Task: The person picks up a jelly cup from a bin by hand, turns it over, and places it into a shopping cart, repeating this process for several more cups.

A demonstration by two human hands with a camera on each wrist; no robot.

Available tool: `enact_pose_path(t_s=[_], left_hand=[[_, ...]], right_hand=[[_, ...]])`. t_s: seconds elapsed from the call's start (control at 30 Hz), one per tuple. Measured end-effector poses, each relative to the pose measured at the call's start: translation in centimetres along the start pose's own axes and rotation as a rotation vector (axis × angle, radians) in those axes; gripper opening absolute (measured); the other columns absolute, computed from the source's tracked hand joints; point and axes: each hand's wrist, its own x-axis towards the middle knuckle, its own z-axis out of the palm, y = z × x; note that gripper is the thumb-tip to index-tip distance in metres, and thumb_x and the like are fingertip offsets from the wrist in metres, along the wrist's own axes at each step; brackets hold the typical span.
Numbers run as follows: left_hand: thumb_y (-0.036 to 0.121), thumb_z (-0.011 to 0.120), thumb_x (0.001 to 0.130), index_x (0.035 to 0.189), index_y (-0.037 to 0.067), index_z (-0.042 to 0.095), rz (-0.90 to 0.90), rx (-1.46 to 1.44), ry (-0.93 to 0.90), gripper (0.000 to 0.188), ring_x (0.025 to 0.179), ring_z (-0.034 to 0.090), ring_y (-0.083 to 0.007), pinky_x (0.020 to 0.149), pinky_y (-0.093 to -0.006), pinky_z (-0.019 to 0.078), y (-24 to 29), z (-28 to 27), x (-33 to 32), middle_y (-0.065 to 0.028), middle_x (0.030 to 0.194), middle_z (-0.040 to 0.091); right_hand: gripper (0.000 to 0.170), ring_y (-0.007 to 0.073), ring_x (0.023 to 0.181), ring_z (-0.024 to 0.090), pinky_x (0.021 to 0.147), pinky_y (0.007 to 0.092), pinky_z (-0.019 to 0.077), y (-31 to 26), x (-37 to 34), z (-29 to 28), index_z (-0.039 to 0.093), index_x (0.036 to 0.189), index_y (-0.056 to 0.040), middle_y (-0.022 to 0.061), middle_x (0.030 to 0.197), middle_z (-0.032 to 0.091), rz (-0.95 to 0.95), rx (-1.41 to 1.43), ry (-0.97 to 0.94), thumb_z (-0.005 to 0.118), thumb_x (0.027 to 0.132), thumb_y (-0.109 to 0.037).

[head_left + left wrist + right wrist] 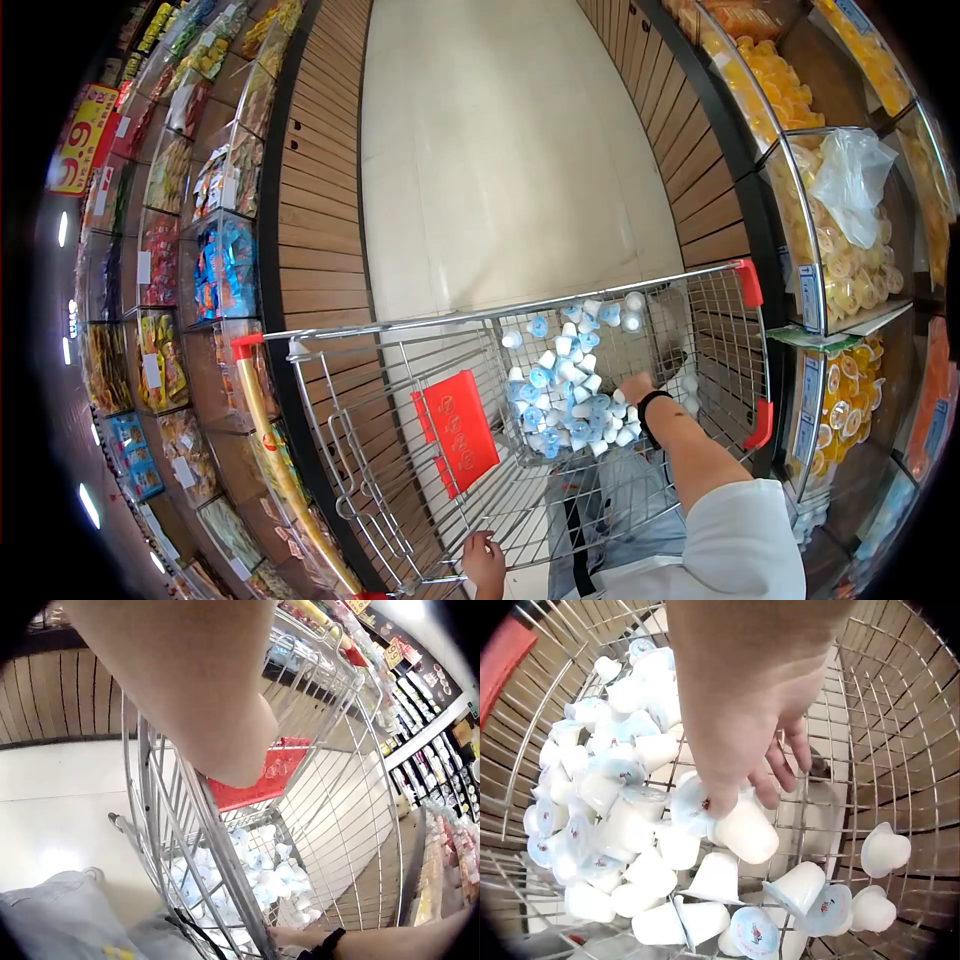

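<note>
From my station I watch the bare right hand [746,735] reaching down inside a silver wire shopping cart [420,322]. Its fingers [780,766] are relaxed and spread, set apart from the thumb. A white, tapered plastic cup with a pale-blue printed lid [746,831] lies just below them, overlapped by the thumb tip in the right wrist view; I cannot tell whether they touch.

A heap of similar white cups with pale-blue lids [630,825] lies to the thumb side of these fingers, on the wire bottom. A loose white cup [886,850] lies on their far side, near the mesh wall. A black wristband [652,402] sits behind them.

The bare left hand [484,565] is at the cart's near edge; I cannot tell whether its fingers grip the wire. A red plastic panel [458,430] stands ahead of them.

Well to the right of both sets of fingers, clear bins hold yellow lidded cups [850,400]; well to their left, shelves hold blue packets [225,270].
</note>
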Motion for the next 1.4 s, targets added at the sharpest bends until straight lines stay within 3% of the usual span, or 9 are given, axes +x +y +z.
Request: enact_pose_path(t_s=[0.1,0.3,0.33,0.5,0.63,0.77,0.9,1.27,1.4], left_hand=[[0.002,0.049,0.058,0.072,0.009,0.051,0.057,-0.017,0.023,0.016,0.062,0.05,-0.0221,0.053,-0.0326,0.04,0.4,-0.5,0.0,-0.0059,0.072,0.051],[0.002,0.049,0.058,0.073,0.009,0.051,0.202,-0.061,0.069,0.016,0.06,0.05,-0.0216,0.053,-0.0313,0.0411,0.1,-0.9,-0.7,-0.0059,0.072,0.051],[0.002,0.049,0.058,0.073,0.009,0.051,0.247,-0.062,0.084,0.016,0.06,0.051,-0.0218,0.053,-0.0311,0.0413,-0.3,-0.6,-0.9,-0.0062,0.073,0.051],[0.006,0.047,0.068,0.08,0.007,0.051,0.341,-0.351,0.009,0.013,0.061,0.052,-0.021,0.052,-0.0273,0.0417,-1.7,-1.5,-1.3,-0.0081,0.072,0.053],[0.01,0.043,0.076,0.083,0.004,0.049,0.343,-0.818,-0.038,0.011,0.061,0.052,-0.0128,0.052,-0.0222,0.0406,-0.6,-7.7,-2.1,-0.0088,0.073,0.054],[0.009,0.044,0.076,0.077,0.001,0.047,0.493,-1.115,-0.064,0.009,0.054,0.047,-0.0074,0.046,-0.0202,0.037,-0.2,-15.0,-4.8,-0.0053,0.064,0.052],[0.009,0.046,0.075,0.068,0.001,0.043,0.657,-0.943,-0.167,0.011,0.047,0.037,-0.0043,0.041,-0.0184,0.0297,-1.6,-19.5,-8.0,0.0004,0.053,0.042],[0.011,0.045,0.077,0.065,0.002,0.04,0.86,-1.268,-0.415,0.016,0.049,0.034,-0.0008,0.041,-0.0152,0.0264,-1.2,-23.4,-13.5,0.0032,0.056,0.038],[0.012,0.045,0.077,0.064,0.002,0.04,0.896,-1.317,-0.429,0.017,0.049,0.034,-0.0006,0.041,-0.0146,0.0264,-1.1,-23.6,-14.1,0.0029,0.057,0.039]], right_hand=[[0.014,0.0204,0.073,0.054,0.058,0.0349,0.0399,0.1,-0.4,0.6,0.058,0.073,-0.0077,0.0058,0.076,0.057,-0.021,-0.111,0.245,0.046,0.072,-0.014],[0.018,0.0229,0.07,0.053,0.057,0.0355,0.0395,-1.7,-7.1,-3.4,0.058,0.073,-0.008,0.0077,0.077,0.057,-0.059,0.336,0.165,0.043,0.069,-0.018],[0.022,0.0197,0.06,0.053,0.054,0.0328,0.0407,-2.1,-9.1,-5.2,0.056,0.068,-0.0063,0.0058,0.068,0.056,-0.073,0.416,0.063,0.044,0.071,-0.024],[0.031,0.0094,0.055,0.05,0.052,0.023,0.0414,-7.9,-16.6,-9.4,0.054,0.069,-0.0005,0.0038,0.063,0.054,-0.485,1.128,0.082,0.049,0.073,-0.031],[0.025,0.0076,0.057,0.048,0.054,0.0211,0.0395,-14.6,-29.1,-12.0,0.051,0.07,-0.0008,0.0015,0.062,0.051,-0.819,1.282,0.101,0.047,0.077,-0.024],[0.021,0.0064,0.056,0.043,0.054,0.0202,0.0354,-21.3,-40.7,-11.1,0.051,0.072,-0.0019,-0.0008,0.06,0.048,-0.917,1.345,0.183,0.045,0.078,-0.021],[0.02,0.0048,0.055,0.041,0.052,0.0191,0.0346,-25.4,-47.8,-9.3,0.051,0.075,-0.0012,-0.0018,0.06,0.046,-0.876,1.355,0.317,0.044,0.078,-0.02],[0.022,0.0049,0.049,0.033,0.044,0.0206,0.0305,-28.2,-57.9,-6.7,0.047,0.067,0.0018,0.002,0.051,0.041,-0.791,1.167,0.907,0.046,0.076,-0.018],[0.022,0.0058,0.047,0.03,0.042,0.0211,0.0285,-28.2,-58.9,-6.7,0.047,0.065,0.0024,0.0024,0.048,0.037,-0.824,1.133,0.937,0.047,0.075,-0.017]])
